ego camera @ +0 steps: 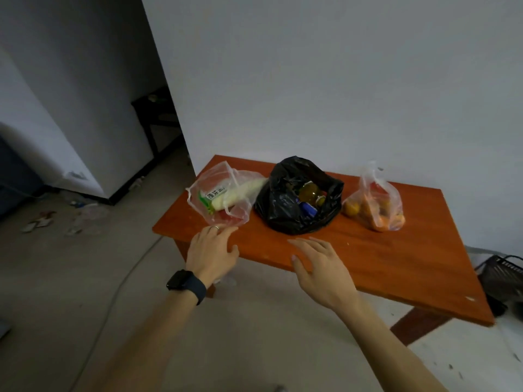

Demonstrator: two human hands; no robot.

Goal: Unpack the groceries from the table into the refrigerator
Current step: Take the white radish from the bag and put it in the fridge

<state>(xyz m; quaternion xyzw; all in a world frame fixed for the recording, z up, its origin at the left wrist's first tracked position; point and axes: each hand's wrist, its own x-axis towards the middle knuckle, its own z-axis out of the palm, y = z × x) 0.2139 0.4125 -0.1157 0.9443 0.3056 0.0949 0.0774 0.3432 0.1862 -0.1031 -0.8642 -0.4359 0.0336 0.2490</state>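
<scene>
Wooden table (368, 264) | left hand (212, 250) grip loose, empty | right hand (322, 270) grip loose, empty

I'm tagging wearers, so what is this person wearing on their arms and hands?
No sleeves are in view. The left hand has a thin silver ring on one finger and a black rectangular smartwatch on a black band at the wrist. The right hand wears nothing.
</scene>
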